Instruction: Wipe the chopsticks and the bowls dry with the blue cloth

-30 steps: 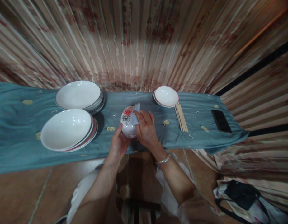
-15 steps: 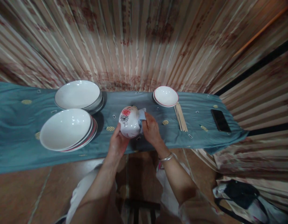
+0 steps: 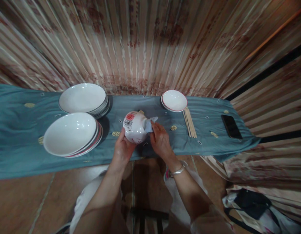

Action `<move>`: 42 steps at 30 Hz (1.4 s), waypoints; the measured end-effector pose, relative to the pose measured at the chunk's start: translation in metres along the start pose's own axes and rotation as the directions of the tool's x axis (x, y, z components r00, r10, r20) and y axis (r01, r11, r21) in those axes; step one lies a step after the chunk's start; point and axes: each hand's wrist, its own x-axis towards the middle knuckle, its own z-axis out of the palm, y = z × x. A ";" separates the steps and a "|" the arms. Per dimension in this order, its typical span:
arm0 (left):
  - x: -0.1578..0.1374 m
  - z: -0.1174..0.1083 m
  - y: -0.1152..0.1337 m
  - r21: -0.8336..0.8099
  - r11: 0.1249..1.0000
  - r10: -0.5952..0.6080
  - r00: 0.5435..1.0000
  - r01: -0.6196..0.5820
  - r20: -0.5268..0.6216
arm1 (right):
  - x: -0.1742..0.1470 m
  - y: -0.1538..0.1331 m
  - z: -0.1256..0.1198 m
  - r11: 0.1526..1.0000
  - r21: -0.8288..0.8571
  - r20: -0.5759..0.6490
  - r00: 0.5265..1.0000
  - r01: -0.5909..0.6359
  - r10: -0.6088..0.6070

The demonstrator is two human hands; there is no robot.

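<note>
A white bowl (image 3: 135, 129) with a red flower and dark line drawing on its outside is held tilted above the table, its patterned outside toward me. My left hand (image 3: 123, 146) grips it from the lower left, thumb against the outer wall. In my right hand (image 3: 161, 138), thumb and fingers pinch a light blue cloth (image 3: 149, 124) against the bowl's right side. The bowl's inside is hidden. A silver bangle (image 3: 178, 170) circles my right wrist.
Stacked bowls (image 3: 71, 135) and stacked plates (image 3: 82, 97) stand at left on the teal tablecloth (image 3: 16, 130). Small dishes (image 3: 174, 100), chopsticks (image 3: 189, 123) and a black phone (image 3: 231, 126) lie at right. A pleated curtain (image 3: 145, 48) hangs behind. A bag (image 3: 253, 203) is at lower right.
My right hand has shifted slightly right and down with the cloth, which now sticks out further from the bowl's edge. My left hand still holds the bowl in nearly the same place.
</note>
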 end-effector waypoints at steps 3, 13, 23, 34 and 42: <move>0.000 0.000 0.000 0.005 1.000 -0.001 1.000 0.001 -0.014 | -0.004 -0.002 -0.005 1.000 -0.020 0.030 0.999 0.022 -0.021; 0.000 0.003 0.000 0.002 1.000 -0.003 1.000 0.003 -0.003 | -0.010 -0.013 -0.016 0.995 -0.075 0.066 0.996 0.069 -0.064; -0.005 0.010 0.001 -0.001 1.000 -0.015 1.000 0.015 -0.009 | -0.008 -0.016 -0.016 0.989 0.107 -0.020 0.994 0.106 -0.104; -0.003 0.004 -0.002 0.021 1.000 -0.014 0.999 0.013 0.037 | -0.005 -0.013 -0.008 0.992 0.094 -0.024 0.997 0.081 -0.079; -0.002 0.002 -0.004 0.025 1.000 0.012 0.999 -0.013 0.046 | 0.001 -0.009 -0.009 0.997 0.076 0.021 1.000 0.006 -0.007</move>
